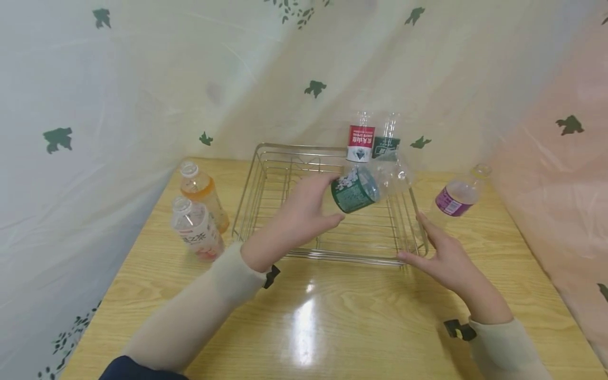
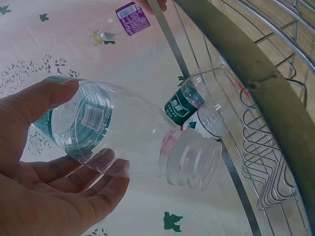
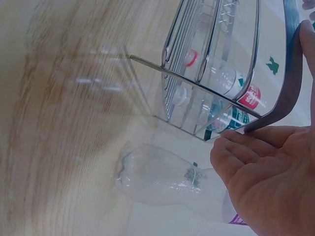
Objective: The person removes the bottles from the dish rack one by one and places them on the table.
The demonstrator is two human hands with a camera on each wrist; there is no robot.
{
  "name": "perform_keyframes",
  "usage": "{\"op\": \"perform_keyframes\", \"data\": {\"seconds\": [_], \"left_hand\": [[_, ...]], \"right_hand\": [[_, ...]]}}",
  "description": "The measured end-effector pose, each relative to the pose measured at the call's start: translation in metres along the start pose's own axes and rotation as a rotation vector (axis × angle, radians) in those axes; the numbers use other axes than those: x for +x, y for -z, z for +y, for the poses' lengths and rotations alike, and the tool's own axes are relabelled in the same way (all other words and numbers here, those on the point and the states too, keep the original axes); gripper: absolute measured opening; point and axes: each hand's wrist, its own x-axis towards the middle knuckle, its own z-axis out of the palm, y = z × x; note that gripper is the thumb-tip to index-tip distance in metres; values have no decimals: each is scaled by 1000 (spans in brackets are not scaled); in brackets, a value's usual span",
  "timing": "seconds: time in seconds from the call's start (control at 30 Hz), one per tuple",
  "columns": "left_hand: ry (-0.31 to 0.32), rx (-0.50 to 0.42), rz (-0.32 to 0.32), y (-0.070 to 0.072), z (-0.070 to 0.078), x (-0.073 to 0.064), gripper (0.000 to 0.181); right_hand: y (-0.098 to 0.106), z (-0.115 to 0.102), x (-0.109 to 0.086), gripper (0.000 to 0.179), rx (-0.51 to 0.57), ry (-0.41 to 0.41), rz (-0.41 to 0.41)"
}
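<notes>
My left hand (image 1: 309, 206) grips a clear plastic bottle (image 1: 391, 171) with a green label round its lower part, tilted over the wire rack (image 1: 332, 257). In the left wrist view the bottle's neck (image 2: 197, 162) points away from the fingers, toward the rack. At the rack's front right corner is my right hand (image 1: 446, 258), thumb by the front rail and straight fingers along the side rail. Two clear bottles stand upside down at the rack's back right: a red-labelled bottle (image 1: 360, 142) and a green-labelled bottle (image 1: 386, 145). Their caps show low down in the right wrist view.
Left of the rack stand an orange-banded bottle (image 1: 199, 187) and a white-and-pink labelled bottle (image 1: 197, 229). A purple-labelled bottle (image 1: 456, 198) stands close to the rack's right side. Behind the wooden table (image 1: 351, 322) hangs a pale cloth (image 1: 190, 79) with leaf prints.
</notes>
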Motion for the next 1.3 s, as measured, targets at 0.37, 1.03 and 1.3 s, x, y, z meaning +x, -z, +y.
{"op": "perform_keyframes", "data": {"seconds": [0.37,1.03,1.3], "left_hand": [[-37,79,-3,-2,-1,-17,75],[-87,197,-47,-1,-4,-43,76],[-109,251,-47,-1,-5,-47,75]], "right_hand": [[0,-2,1,110,-5,10,19],[5,-15,-2,114,-46,11,23],[6,-24,-8,117,-34,59,75]]}}
